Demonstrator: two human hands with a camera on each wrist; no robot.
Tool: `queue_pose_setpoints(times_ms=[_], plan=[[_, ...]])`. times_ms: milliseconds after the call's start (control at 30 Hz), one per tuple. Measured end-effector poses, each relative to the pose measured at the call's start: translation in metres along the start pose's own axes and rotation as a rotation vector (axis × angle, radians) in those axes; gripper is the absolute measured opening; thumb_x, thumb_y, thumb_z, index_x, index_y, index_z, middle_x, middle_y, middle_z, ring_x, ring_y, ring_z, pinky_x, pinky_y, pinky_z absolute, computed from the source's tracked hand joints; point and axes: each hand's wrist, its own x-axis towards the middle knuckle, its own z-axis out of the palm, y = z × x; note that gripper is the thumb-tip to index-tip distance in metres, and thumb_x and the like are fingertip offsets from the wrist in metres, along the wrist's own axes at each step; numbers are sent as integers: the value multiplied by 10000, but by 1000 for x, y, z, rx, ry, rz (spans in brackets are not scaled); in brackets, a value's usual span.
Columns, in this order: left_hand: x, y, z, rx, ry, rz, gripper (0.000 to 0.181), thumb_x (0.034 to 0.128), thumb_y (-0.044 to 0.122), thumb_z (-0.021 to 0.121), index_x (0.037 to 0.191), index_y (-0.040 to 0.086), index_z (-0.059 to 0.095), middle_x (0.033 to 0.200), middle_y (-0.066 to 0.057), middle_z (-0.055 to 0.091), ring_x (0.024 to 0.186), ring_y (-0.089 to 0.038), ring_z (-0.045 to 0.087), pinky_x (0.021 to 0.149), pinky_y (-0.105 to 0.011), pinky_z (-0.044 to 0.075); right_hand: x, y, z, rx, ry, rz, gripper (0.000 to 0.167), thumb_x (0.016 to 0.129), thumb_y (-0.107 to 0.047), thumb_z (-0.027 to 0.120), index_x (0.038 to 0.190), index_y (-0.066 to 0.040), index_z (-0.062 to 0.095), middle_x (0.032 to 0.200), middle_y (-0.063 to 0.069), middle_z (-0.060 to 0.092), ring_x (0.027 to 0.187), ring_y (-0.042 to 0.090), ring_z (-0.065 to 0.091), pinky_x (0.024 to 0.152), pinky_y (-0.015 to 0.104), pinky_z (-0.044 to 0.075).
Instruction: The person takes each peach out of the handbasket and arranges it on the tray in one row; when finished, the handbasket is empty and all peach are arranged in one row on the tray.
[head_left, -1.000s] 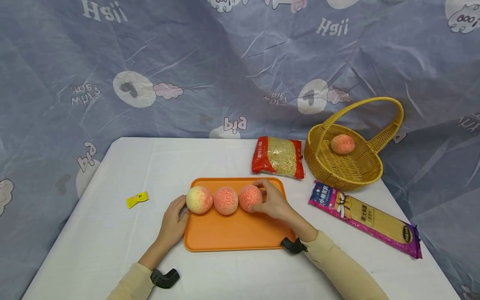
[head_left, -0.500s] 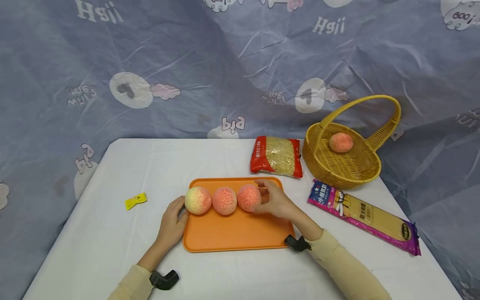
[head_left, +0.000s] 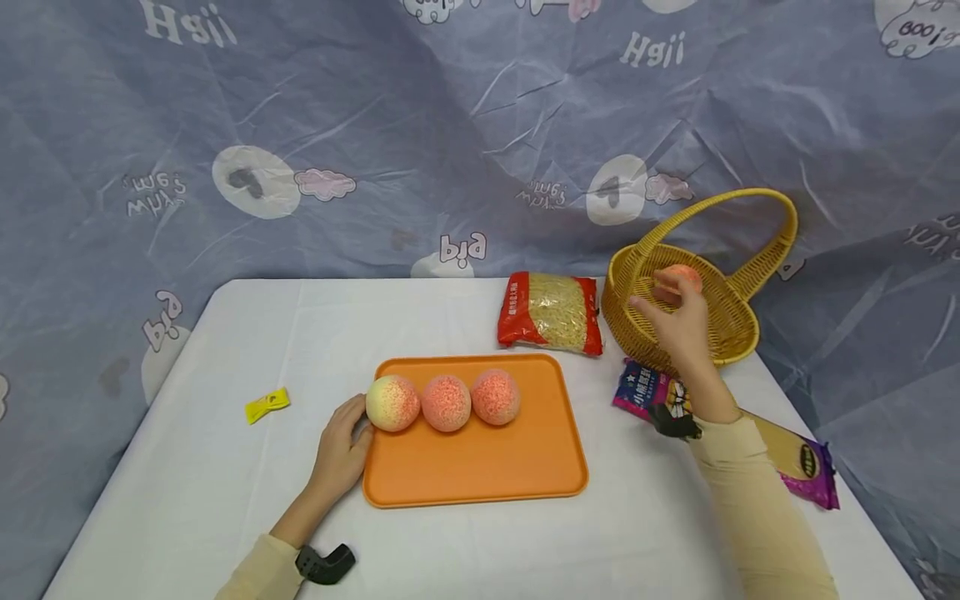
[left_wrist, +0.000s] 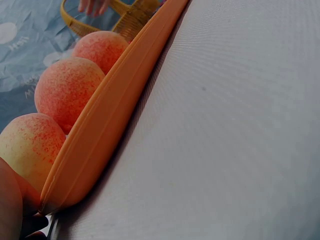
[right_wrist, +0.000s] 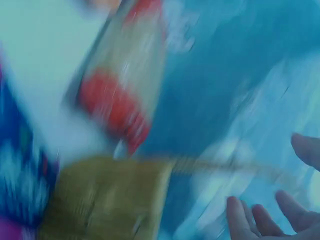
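My left hand (head_left: 341, 446) grips the left edge of an orange tray (head_left: 480, 475), close beside a yellow-and-pink peach (head_left: 393, 403). Two pinker peaches, a middle one (head_left: 446, 403) and a right one (head_left: 496, 397), continue the row on the tray. In the left wrist view the tray's side wall (left_wrist: 107, 135) runs up from the hand at the lower left corner. Over the yellow wicker basket (head_left: 727, 333) my right hand (head_left: 682, 321) reaches with fingers spread, partly covering another peach (head_left: 686, 277) inside. Blurred in the right wrist view, the fingers (right_wrist: 240, 217) hold nothing.
A red-ended pasta bag (head_left: 553, 312) lies left of the basket. The long purple spaghetti packet (head_left: 806, 462) is partly hidden beneath my right forearm. A small yellow wrapped sweet (head_left: 267, 406) lies on the white table (head_left: 300, 333), far left.
My right hand has left the rightmost peach on the tray and moved right and away from me to the basket. The left hand stays at the tray's edge.
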Motion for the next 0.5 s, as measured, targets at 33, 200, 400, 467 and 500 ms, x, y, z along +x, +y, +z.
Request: queue_pose_setpoints(times_ms=[33, 200, 400, 467, 500], plan=[[0, 0, 0, 2, 1, 1, 461, 922, 3, 549, 1368, -96, 490, 1421, -284, 483, 1358, -439, 406, 1109, -635, 301, 10, 5, -6, -30, 53, 31, 618, 889, -265, 712, 1421, -71, 462, 1419, 154, 476, 1251, 277, 517, 851, 118, 468], [-1, -2, 2, 1, 10, 8, 455, 918, -4, 553, 1360, -98, 499, 1411, -285, 493, 1346, -445, 418, 1101, -637, 314, 55, 30, -25, -81, 177, 189, 688, 893, -346, 689, 1477, -141, 389, 1499, 114, 375, 1318, 277, 453, 955, 274, 468], [-1, 0, 1, -9, 23, 16, 468, 898, -13, 562, 1352, -107, 502, 1400, -290, 502, 1337, -445, 429, 1093, -631, 331, 94, 44, -37, -161, 209, 196, 764, 864, -371, 714, 1476, -71, 369, 1507, 177, 353, 1320, 344, 392, 1086, 432, 374], [0, 1, 0, -8, 26, 19, 468, 894, -12, 564, 1348, -107, 506, 1397, -289, 505, 1335, -444, 431, 1089, -633, 335, 106, 46, -41, -162, 209, 210, 779, 855, -364, 723, 1475, -56, 367, 1514, 190, 342, 1347, 354, 363, 1121, 458, 338], [0, 1, 0, -11, 27, 17, 466, 895, -7, 566, 1347, -104, 508, 1397, -288, 506, 1337, -443, 431, 1091, -632, 334, 111, 47, -42, -157, 213, 225, 789, 847, -364, 731, 1477, -57, 368, 1521, 187, 341, 1367, 348, 349, 1141, 456, 321]])
